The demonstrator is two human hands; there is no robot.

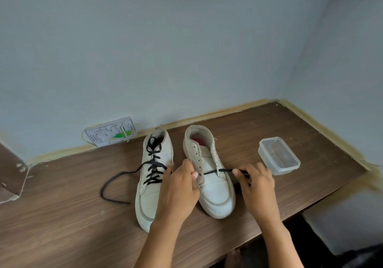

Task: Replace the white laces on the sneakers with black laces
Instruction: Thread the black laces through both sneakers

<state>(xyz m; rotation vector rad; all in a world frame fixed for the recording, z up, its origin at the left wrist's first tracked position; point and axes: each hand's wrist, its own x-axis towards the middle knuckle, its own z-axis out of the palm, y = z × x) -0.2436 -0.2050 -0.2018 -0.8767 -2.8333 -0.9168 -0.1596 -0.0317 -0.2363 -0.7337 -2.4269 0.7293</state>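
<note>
The right hand [257,187] pinches a black lace [226,170] between thumb and curled fingers just off the outer side of the right-hand sneaker [209,174]; the lace runs from that pinch across the lowest eyelets of the shoe toward the left hand [180,187]. The left hand grips the inner side of the same sneaker, thumb pressed against the eyelet row and fingers curled behind the upper — whether it also nips the lace end there is hard to tell, since the thumb covers the spot. Above this one crossing the shoe's eyelets stand bare, its tongue exposed and a red insole showing inside. Just beside it, toes pointing the same way, stands the left-hand sneaker [152,176], threaded up its front with another black lace [154,164] — a long loose end [113,182] trails off its side and loops across the wooden table [62,216]. A clear plastic container [278,156] sits near the right hand, apart from the shoes. A pale wall plate [112,132] with some green on it is on the wall behind.
</note>
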